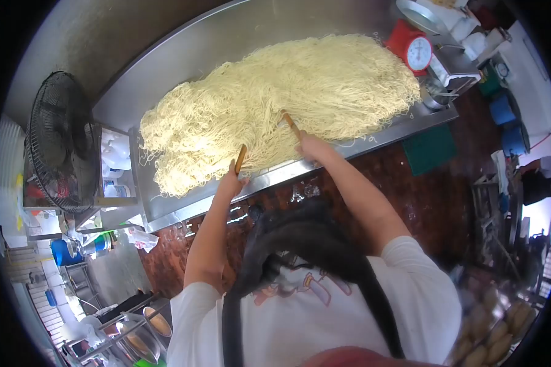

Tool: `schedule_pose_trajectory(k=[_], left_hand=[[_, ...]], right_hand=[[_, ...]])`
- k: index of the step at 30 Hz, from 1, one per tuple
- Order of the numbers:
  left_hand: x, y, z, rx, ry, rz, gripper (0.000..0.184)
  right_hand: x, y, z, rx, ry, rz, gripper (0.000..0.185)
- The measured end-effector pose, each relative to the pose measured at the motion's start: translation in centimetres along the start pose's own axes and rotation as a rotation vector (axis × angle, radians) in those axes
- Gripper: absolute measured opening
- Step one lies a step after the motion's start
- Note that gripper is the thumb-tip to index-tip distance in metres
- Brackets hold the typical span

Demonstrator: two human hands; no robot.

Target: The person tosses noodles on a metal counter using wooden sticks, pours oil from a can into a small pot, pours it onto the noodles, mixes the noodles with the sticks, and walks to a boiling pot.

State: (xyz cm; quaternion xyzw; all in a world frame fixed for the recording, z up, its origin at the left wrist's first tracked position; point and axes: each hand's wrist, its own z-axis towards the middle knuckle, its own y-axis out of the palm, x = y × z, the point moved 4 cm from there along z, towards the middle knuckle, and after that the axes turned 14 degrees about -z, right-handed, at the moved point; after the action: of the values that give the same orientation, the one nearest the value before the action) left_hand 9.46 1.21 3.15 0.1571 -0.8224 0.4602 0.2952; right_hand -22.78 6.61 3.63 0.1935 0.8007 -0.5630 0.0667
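A wide heap of pale yellow noodles covers much of a stainless steel worktop. My left hand, at the near edge of the heap, is closed round a short brown wooden stick. Further right, my right hand grips a second wooden stick, which slants up and left into the noodles. A small greyish piece shows beside its far end, but I cannot make out what it is. The lower ends of both tools are hidden among the strands.
A red dial scale stands at the heap's right end, near a metal pot. At the left is a black fan beside a shelf with white jugs. A green mat lies on the wet, reddish-brown floor.
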Motion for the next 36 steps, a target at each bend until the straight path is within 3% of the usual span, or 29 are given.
schedule_pose_trajectory(k=[1,2,4,6,7,8,9,12,13,15,18,21,23,25,28,31,33,36], left_hand=[[-0.2,-0.5,-1.4,0.037,-0.004,-0.039,0.091],[-1.0,-0.8,-2.8,0.077,-0.015,-0.082,0.094],[-4.7,-0.7,-5.8,0.155,-0.089,-0.153,0.096],[-10.1,-0.8,-10.0,0.282,-0.160,-0.299,0.096],[-12.6,-0.6,-12.6,0.362,-0.186,-0.413,0.096],[-13.5,-0.6,-15.5,0.445,-0.223,-0.590,0.093],[-16.7,0.1,-17.8,0.466,-0.314,-0.597,0.092],[-26.4,3.1,-23.2,0.509,-0.561,-0.587,0.091],[-28.4,4.2,-24.1,0.512,-0.528,-0.584,0.091],[-32.7,5.6,-25.8,0.546,-0.472,-0.572,0.092],[-29.9,1.9,-30.1,0.497,-0.596,-0.558,0.092],[-33.1,0.5,-34.6,0.521,-0.641,-0.598,0.093],[-39.4,2.4,-38.1,0.537,-0.675,-0.684,0.093],[-43.5,3.1,-42.0,0.541,-0.715,-0.741,0.093],[-48.6,3.4,-48.7,0.562,-0.758,-0.783,0.090],[-57.7,8.1,-53.2,0.635,-0.756,-0.837,0.083],[-62.4,8.6,-55.7,0.631,-0.768,-0.862,0.080],[-63.9,4.6,-57.2,0.610,-0.695,-0.875,0.077]], right_hand=[[-0.2,0.0,-0.8,-0.007,-0.028,-0.018,0.052],[-0.6,-2.0,-3.7,-0.162,0.122,0.131,0.056],[2.0,0.9,-5.4,0.123,-0.157,0.045,0.063],[1.6,-1.7,-10.1,-0.050,-0.009,-0.142,0.063],[2.6,-1.9,-11.4,-0.068,0.146,-0.018,0.061],[4.2,-0.8,-12.8,0.123,0.098,0.008,0.063],[5.3,-0.3,-13.7,0.141,0.058,0.028,0.062],[3.8,-1.3,-14.8,-0.095,-0.067,0.070,0.057],[2.4,-1.6,-14.4,-0.155,-0.114,0.045,0.056],[-3.1,-2.4,-12.9,-0.240,-0.222,-0.033,0.056],[-13.1,-3.4,-11.7,-0.209,-0.402,-0.160,0.054],[-24.1,-1.0,-10.6,-0.242,-0.623,-0.087,0.053],[-35.5,-1.8,-14.1,-0.349,-0.726,-0.154,0.054],[-43.3,1.2,-16.5,-0.308,-0.914,-0.158,0.055],[-53.5,6.2,-21.1,-0.486,-1.076,-0.215,0.056],[-61.3,12.1,-24.8,-0.654,-1.204,-0.236,0.056],[-65.2,16.2,-27.0,-0.770,-1.239,-0.077,0.058],[-70.3,19.3,-30.3,-1.223,-1.333,0.216,0.054]])
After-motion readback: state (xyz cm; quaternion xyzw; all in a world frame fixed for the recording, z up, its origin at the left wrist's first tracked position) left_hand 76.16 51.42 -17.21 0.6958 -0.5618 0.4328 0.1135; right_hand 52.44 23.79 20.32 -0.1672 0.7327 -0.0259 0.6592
